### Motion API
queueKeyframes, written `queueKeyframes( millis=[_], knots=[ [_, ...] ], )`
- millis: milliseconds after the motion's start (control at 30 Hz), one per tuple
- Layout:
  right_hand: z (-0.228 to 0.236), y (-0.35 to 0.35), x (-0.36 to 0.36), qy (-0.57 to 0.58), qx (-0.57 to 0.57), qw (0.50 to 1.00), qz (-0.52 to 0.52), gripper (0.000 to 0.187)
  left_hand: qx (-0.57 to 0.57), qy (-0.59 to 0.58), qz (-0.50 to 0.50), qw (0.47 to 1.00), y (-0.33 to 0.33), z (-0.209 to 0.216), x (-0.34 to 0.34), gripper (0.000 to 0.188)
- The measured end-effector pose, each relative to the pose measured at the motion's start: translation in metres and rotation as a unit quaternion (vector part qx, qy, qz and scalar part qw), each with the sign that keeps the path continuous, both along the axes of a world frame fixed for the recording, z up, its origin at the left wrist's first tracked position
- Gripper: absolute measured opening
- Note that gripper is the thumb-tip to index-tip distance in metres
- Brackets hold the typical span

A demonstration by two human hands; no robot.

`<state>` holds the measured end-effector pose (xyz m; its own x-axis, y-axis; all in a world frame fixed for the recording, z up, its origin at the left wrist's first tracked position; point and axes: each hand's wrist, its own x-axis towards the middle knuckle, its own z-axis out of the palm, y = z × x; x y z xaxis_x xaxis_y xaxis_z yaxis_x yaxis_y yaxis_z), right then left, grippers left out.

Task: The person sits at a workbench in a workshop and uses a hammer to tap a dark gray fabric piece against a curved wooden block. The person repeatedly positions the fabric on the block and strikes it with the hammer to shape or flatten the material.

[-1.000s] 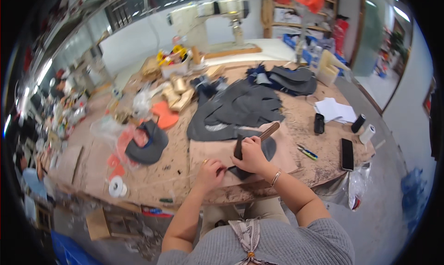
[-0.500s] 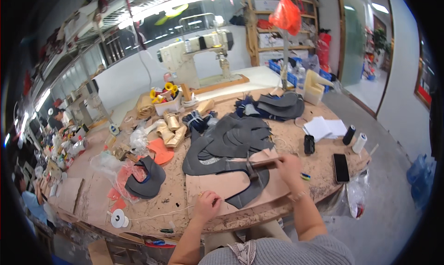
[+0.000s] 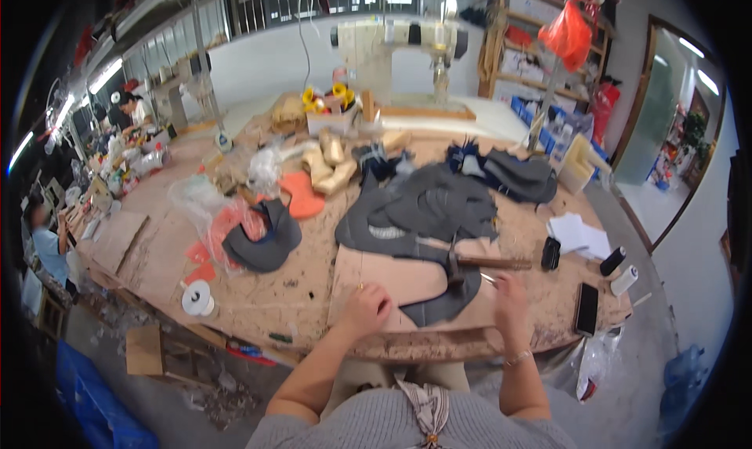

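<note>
My left hand (image 3: 366, 308) rests at the near edge of a tan sheet (image 3: 376, 280), fingers curled; whatever they may hold is hidden. My right hand (image 3: 511, 296) is closed around a small tool with a thin shiny tip (image 3: 489, 278); its kind I cannot make out. Just beyond that hand a hammer (image 3: 495, 262) with a wooden handle lies on its side, its dark head on a curved dark grey piece (image 3: 442, 304). Behind it spreads a pile of overlapping dark grey cut pieces (image 3: 439, 198).
To the left are another grey curved piece (image 3: 266, 245), orange pieces (image 3: 301, 196) and a white spool (image 3: 198, 298). A phone (image 3: 586, 308), thread cones (image 3: 624, 280), a black case (image 3: 551, 253) and white paper (image 3: 580, 235) lie right. A sewing machine (image 3: 392, 53) stands behind.
My right hand has let go of the hammer, which now lies on the grey piece, and has taken hold of the small tool. My left hand stays near the sheet's edge. The view has shifted.
</note>
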<state>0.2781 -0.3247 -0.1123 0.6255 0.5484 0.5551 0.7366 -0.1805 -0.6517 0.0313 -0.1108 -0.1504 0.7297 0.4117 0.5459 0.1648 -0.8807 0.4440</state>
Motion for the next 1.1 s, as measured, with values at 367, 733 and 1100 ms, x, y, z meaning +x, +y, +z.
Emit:
queueKeyframes(
  millis=[367,733,1100],
  knots=[
    [0.009,0.063,-0.091,-0.236,-0.149,0.944,0.175,0.016,-0.004,-0.009,-0.004,1.000,-0.011,0.009,-0.002,0.010],
    [-0.007,0.067,-0.086,-0.250,-0.127,0.946,0.164,0.014,0.022,0.008,-0.015,1.000,-0.012,0.006,-0.002,0.014],
    [-0.008,0.039,0.065,-0.075,-0.216,0.974,-0.010,0.029,0.123,0.094,-0.058,0.986,-0.071,0.015,0.092,0.029]
  ],
)
